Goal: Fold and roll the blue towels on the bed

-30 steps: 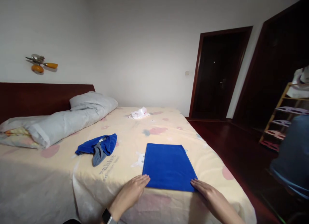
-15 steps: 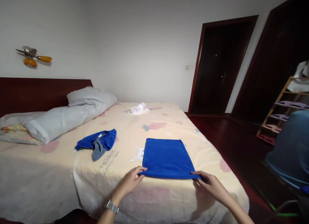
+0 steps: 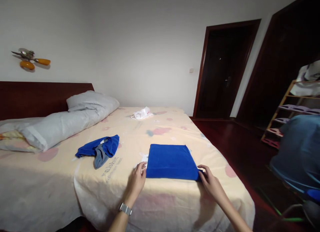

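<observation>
A blue cloth (image 3: pixel 171 160) lies flat as a neat rectangle near the bed's front edge, with a folded strip along its near side. My left hand (image 3: pixel 138 178), a metal-banded watch (image 3: pixel 125 209) on its wrist, has its fingers closed at the cloth's near left corner. At the near right corner, my right hand (image 3: pixel 210 182) pinches the cloth between thumb and fingers, where a bit of fabric sticks out. To the left lies a crumpled blue garment (image 3: pixel 110 146) with a grey part and a white tag.
The bed (image 3: pixel 135 132) has a pale yellow printed sheet. A rolled grey quilt (image 3: pixel 65 128) lies by the headboard (image 3: pixel 45 98), and a white plastic bag (image 3: pixel 142 113) sits at the far side. On the right are a shoe rack (image 3: pixel 280 115) and a blue-covered object (image 3: pixel 297 152).
The cloth's near edge has been folded over away from me, making the rectangle shorter. Both hands have moved forward with it. The view has shifted slightly to the right.
</observation>
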A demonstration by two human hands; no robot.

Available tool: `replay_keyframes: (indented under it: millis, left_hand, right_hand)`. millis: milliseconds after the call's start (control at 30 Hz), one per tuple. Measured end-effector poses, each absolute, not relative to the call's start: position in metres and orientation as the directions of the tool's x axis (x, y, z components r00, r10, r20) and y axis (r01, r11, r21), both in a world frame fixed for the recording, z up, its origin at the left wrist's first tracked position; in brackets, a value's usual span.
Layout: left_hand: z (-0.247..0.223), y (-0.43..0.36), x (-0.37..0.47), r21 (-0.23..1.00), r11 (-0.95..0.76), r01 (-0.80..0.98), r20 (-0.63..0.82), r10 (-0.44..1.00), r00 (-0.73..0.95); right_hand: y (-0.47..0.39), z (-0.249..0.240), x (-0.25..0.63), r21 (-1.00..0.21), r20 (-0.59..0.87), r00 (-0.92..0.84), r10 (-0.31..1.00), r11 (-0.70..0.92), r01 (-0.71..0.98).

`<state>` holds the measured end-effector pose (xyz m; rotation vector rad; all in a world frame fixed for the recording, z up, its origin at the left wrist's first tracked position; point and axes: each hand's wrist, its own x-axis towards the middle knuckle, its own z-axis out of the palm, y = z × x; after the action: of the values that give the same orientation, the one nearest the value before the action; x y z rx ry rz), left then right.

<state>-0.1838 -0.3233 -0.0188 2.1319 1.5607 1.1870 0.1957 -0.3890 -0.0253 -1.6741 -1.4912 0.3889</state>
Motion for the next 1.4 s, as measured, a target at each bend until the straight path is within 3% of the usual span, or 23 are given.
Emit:
replay_keyframes:
  millis: [100, 300, 500, 700, 900, 1000, 1100, 1167, 1300, 1400]
  left_hand:
    - [-0.014, -0.322, -0.188, 0.604, -0.407, 0.685, 0.477, 0.873, 0.098]
    - [-0.023, -0.331, -0.184, 0.62, -0.475, 0.624, 0.51, 0.849, 0.14]
    - [-0.024, -0.329, -0.175, 0.635, -0.498, 0.591, 0.547, 0.83, 0.112]
    - [-0.01, -0.325, -0.17, 0.599, -0.473, 0.647, 0.493, 0.854, 0.168]
    - [-0.004, -0.327, -0.169, 0.568, -0.42, 0.708, 0.414, 0.889, 0.195]
    - [0.002, -0.328, -0.172, 0.536, -0.453, 0.712, 0.442, 0.869, 0.221]
    - [0.014, -0.333, -0.163, 0.414, -0.529, 0.741, 0.549, 0.794, 0.26]
    - [0.02, -0.34, -0.145, 0.311, -0.619, 0.721, 0.577, 0.726, 0.375]
    - [0.017, -0.349, -0.105, 0.171, -0.786, 0.594, 0.444, 0.6, 0.666]
    - [0.006, -0.348, -0.1, 0.181, -0.773, 0.608, 0.343, 0.629, 0.697]
  right_hand:
    - [-0.387, -0.027, 0.198, -0.695, 0.319, 0.197, 0.927, 0.087, 0.714]
    - [-0.39, -0.033, 0.198, -0.723, 0.31, 0.234, 0.922, 0.068, 0.687]
    - [-0.386, -0.034, 0.197, -0.636, 0.453, 0.189, 0.871, 0.168, 0.753]
    - [-0.387, -0.03, 0.195, -0.69, 0.342, 0.226, 0.912, 0.081, 0.719]
    - [-0.385, -0.03, 0.203, -0.643, 0.309, 0.19, 0.932, 0.057, 0.763]
    - [-0.382, -0.03, 0.208, -0.533, 0.365, 0.15, 0.919, 0.074, 0.843]
    - [-0.382, -0.024, 0.198, -0.338, 0.508, 0.115, 0.854, 0.075, 0.938]
    - [-0.383, -0.018, 0.179, -0.271, 0.574, 0.048, 0.817, 0.134, 0.953]
    - [-0.38, -0.016, 0.136, -0.193, 0.507, -0.24, 0.828, 0.38, 0.905]
    - [-0.378, -0.023, 0.128, -0.156, 0.42, -0.361, 0.833, 0.458, 0.875]
